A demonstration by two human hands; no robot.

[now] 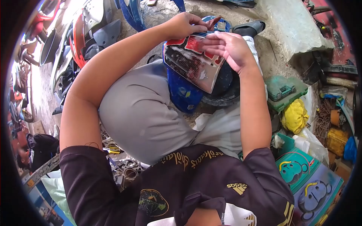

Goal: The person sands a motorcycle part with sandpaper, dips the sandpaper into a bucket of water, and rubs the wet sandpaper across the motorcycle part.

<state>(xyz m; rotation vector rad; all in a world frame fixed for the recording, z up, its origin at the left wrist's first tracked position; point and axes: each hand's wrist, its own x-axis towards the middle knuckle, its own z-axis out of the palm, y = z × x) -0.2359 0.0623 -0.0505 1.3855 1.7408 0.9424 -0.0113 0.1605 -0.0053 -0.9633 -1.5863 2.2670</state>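
Note:
My left hand (184, 27) is closed at the top edge of a blue panel, its fingers and thumb pinching a small dark reddish piece (213, 22). A red, black and silver patterned sheet (194, 62) lies over the blue panel (184, 94), which rests against my bent leg. My right hand (230, 47) lies at the sheet's upper right, palm partly turned up, with its fingers stretched out and apart over the red and white part. Beneath the panel's right side is a round black tub (226, 88).
Red, white and dark plastic panels (77, 41) stand at the left. At the right are a green tool case (284, 90), a yellow bag (296, 116) and teal boxes (296, 169). Metal parts (130, 172) lie beside my left leg.

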